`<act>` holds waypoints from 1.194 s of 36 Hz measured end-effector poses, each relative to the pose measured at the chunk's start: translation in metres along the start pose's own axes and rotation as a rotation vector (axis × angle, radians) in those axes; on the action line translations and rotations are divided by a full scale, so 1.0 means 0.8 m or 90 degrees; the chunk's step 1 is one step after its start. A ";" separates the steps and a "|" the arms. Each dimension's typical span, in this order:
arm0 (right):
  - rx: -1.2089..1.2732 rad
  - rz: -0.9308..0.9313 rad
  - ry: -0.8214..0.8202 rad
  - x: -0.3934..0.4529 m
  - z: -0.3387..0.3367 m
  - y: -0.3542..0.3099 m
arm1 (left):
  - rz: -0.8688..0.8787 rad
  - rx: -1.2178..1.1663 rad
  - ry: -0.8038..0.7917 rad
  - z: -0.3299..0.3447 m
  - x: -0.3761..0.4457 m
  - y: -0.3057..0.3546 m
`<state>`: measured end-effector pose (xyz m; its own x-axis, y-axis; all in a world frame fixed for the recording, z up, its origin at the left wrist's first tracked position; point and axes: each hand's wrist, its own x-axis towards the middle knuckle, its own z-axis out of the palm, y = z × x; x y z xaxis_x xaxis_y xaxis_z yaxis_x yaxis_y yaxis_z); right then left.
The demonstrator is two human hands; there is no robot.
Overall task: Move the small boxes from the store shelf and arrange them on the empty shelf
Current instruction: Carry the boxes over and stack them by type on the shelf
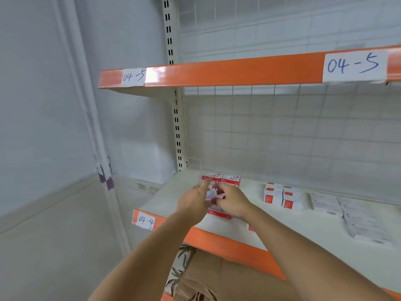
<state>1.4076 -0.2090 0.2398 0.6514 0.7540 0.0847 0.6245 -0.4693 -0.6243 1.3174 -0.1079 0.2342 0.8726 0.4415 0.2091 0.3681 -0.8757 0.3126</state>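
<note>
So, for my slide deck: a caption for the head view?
Both hands, left hand and right hand, handle a small red-and-white box on shelf 04-4.

Two bare forearms enter from the bottom edge of the head view. No sleeve, cuff or glove covers either arm as far as the view reaches. The person's left hand (193,199) is bare, with no ring, watch or band at the wrist. The person's right hand (233,202) is likewise bare and unadorned. Fingernail detail is too blurred to report.
</note>
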 end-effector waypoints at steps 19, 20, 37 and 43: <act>0.438 0.253 0.230 0.073 0.036 -0.018 | 0.149 -0.153 -0.065 0.000 0.103 -0.109; 0.446 0.257 0.233 0.074 0.037 -0.018 | 0.148 -0.164 -0.065 0.001 0.105 -0.111; 0.270 0.317 0.214 0.072 0.036 -0.025 | -0.031 -0.489 -0.148 0.005 0.124 -0.105; 0.194 0.229 0.162 0.075 0.030 -0.020 | -0.071 -0.425 -0.144 0.009 0.130 -0.105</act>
<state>1.4261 -0.1453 0.2361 0.9088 0.4169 -0.0148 0.2131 -0.4945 -0.8426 1.3794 0.0099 0.2229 0.9129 0.4069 -0.0319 0.2472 -0.4890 0.8365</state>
